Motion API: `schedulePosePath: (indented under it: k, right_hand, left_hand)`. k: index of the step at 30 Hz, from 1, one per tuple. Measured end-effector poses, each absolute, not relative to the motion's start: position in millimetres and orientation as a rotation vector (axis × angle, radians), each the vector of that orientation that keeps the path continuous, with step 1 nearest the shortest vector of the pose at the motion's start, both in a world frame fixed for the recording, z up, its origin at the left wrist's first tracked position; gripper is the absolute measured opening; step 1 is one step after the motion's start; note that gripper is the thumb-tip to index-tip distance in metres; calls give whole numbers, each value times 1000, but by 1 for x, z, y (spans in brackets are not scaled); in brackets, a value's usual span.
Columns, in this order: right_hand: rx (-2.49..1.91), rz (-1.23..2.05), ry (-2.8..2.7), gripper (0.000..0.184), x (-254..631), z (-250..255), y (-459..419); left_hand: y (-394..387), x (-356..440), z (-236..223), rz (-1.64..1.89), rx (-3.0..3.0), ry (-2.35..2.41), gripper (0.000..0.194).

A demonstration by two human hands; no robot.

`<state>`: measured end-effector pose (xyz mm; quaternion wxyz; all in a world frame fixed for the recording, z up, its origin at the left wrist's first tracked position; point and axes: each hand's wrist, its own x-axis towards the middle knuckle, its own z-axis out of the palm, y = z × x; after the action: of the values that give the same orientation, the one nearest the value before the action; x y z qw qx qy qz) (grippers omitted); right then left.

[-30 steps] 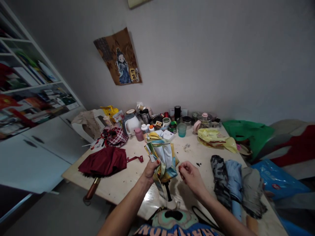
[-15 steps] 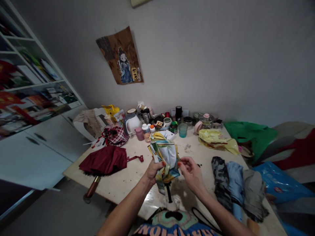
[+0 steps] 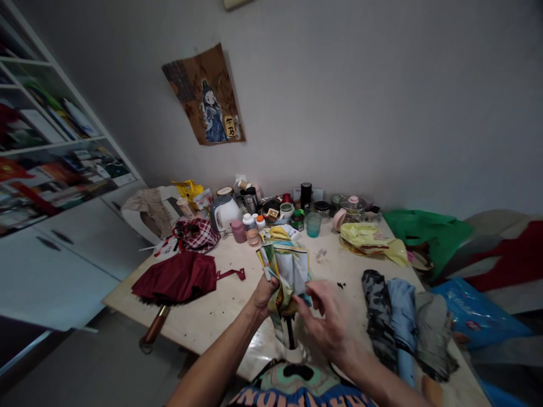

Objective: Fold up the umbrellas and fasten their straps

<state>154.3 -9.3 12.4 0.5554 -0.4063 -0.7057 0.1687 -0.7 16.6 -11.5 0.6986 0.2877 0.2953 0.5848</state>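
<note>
A folded umbrella with a colourful printed canopy (image 3: 286, 267) stands upright in front of me, its dark shaft and white handle (image 3: 292, 345) pointing down toward my lap. My left hand (image 3: 263, 294) is closed round the bunched canopy from the left. Against the canopy's lower right side, my right hand (image 3: 324, 319) pinches a fold of the cloth, a little blurred by motion. Both hands hover over the near edge of the pale table (image 3: 212, 316).
A dark red umbrella (image 3: 176, 282) with a wooden handle lies on the left of the table. Folded grey, blue and camouflage umbrellas (image 3: 403, 319) lie on the right. Jars, cups and a kettle (image 3: 224, 212) crowd the back edge. Yellow bag (image 3: 373, 237), green bag (image 3: 428, 229), shelves at left.
My right hand has moved left from free air onto the canopy and gripped its cloth. The left hand has kept its hold; the canopy looks more gathered.
</note>
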Motion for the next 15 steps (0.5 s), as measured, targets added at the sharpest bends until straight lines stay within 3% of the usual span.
schedulePosePath:
  k: [6,11,15]
  right_hand:
    - [-1026,491,-1830,17,139,14,14]
    - [-1104,818,-1606,20,139,3,27]
    - [-1058,568,-1604,11,144,0,17]
  left_hand:
    - [18,-7,-22,1280,678,572,58]
    - [18,-17,-34,1274,662,489,53]
    - [19,-19,-37,1257,635,452,53]
